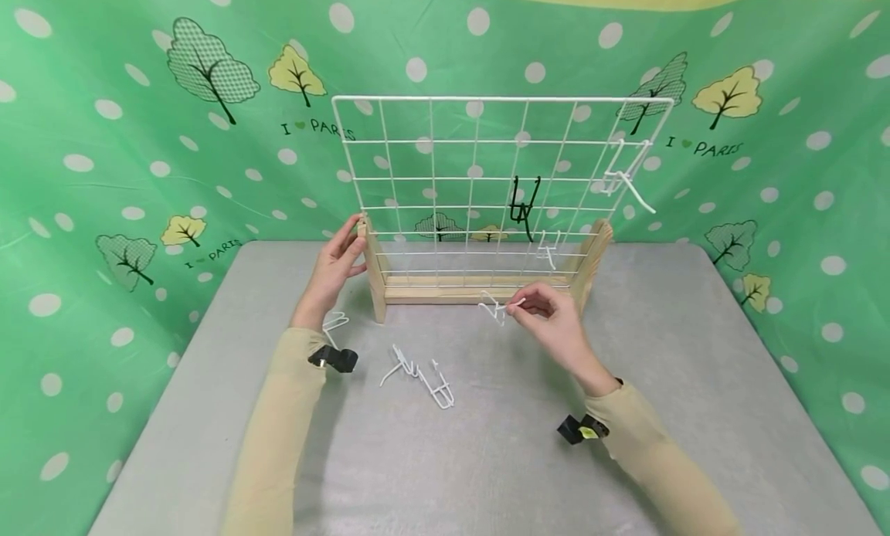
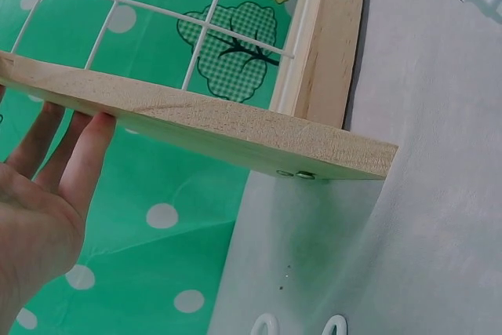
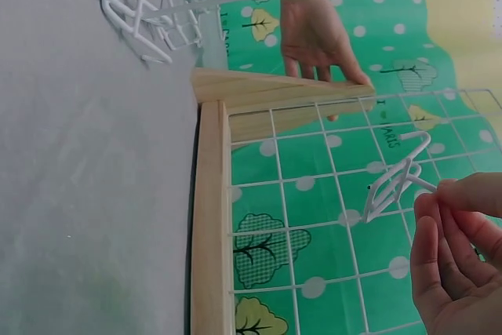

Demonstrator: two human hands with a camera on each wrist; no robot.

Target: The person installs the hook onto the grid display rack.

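My left hand point(image 1: 334, 269) is at the left wooden side post point(image 1: 375, 281) of a stand. Its fairly straight fingers touch the post's outer side in the left wrist view. My right hand point(image 1: 552, 323) pinches the prong of a white wire hook point(image 3: 396, 186) between thumb and fingertips. That hook is held in front of the white wire grid point(image 1: 452, 178), apart from it. A black hook point(image 1: 521, 208) hangs near the grid's middle. One white hook point(image 1: 626, 177) hangs at the upper right, another white hook point(image 1: 548, 250) lower down.
Loose white hooks point(image 1: 438, 389) lie tangled on the grey table point(image 1: 487, 459). Another loose hook point(image 1: 335, 321) lies beside my left wrist. The grid stands in a wooden base point(image 1: 480, 295) with a right side post point(image 1: 594, 258). A green dotted cloth point(image 1: 271, 204) surrounds the table.
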